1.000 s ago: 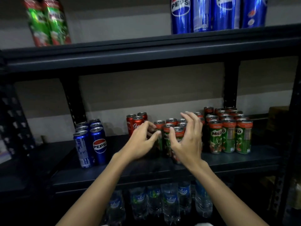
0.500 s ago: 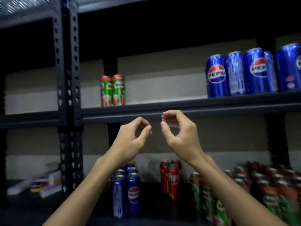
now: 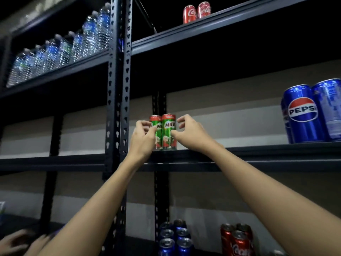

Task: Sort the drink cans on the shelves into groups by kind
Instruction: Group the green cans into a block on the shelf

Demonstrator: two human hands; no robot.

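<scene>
Two green and red Milo cans stand side by side and upright on the middle shelf (image 3: 249, 156). My left hand (image 3: 142, 141) grips the left Milo can (image 3: 158, 140), thumb across its front. My right hand (image 3: 192, 133) grips the right Milo can (image 3: 167, 139), thumb on its side and fingers curled behind. Blue Pepsi cans (image 3: 304, 117) stand at the right end of the same shelf. Two red Coca-Cola cans (image 3: 196, 12) are on the top shelf. On the lower shelf stand several Pepsi cans (image 3: 175, 237) and three Coca-Cola cans (image 3: 238, 241).
A perforated black upright (image 3: 118, 108) rises just left of my left hand. Several water bottles (image 3: 60, 48) fill the upper left shelf. Another person's hand (image 3: 13, 244) shows at the bottom left corner. The shelf stretch between the Milo and Pepsi cans is bare.
The view tilted upward. Both hands rose from the Milo group on the lower shelf to the middle shelf and closed around the two Milo cans there.
</scene>
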